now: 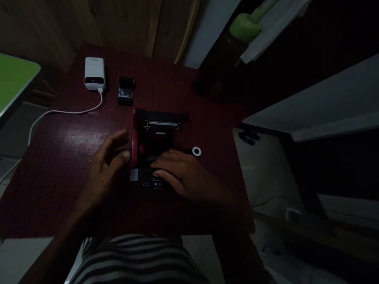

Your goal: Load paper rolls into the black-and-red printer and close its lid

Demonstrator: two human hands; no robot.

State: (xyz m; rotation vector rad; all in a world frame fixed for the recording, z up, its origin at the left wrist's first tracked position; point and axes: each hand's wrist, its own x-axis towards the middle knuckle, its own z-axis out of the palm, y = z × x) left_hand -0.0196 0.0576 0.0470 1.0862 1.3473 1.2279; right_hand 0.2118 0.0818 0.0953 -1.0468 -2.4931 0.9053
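Note:
A small black-and-red printer (154, 185), apparently a receipt or label printer, stands on the dark red table with its lid (162, 116) raised. My right hand (183, 171) lies across its right side, fingers stretched over the compartment and thumb by the front panel. The fingertips are partly lost in shadow, and I see nothing held in them. Beside the left wall is my left hand (111, 156), fingers curved and apart, with nothing in it. Just beyond my right hand, a paper roll (196, 151) shows its white end and dark core.
A white power bank (94, 73) with a plugged-in white cable (71, 112) lies at the table's back left. Near it is a black shiny roll-like item (126, 90). A dark bottle with a green top (244, 28) rises at the back right. A green tabletop (17, 77) juts in at left.

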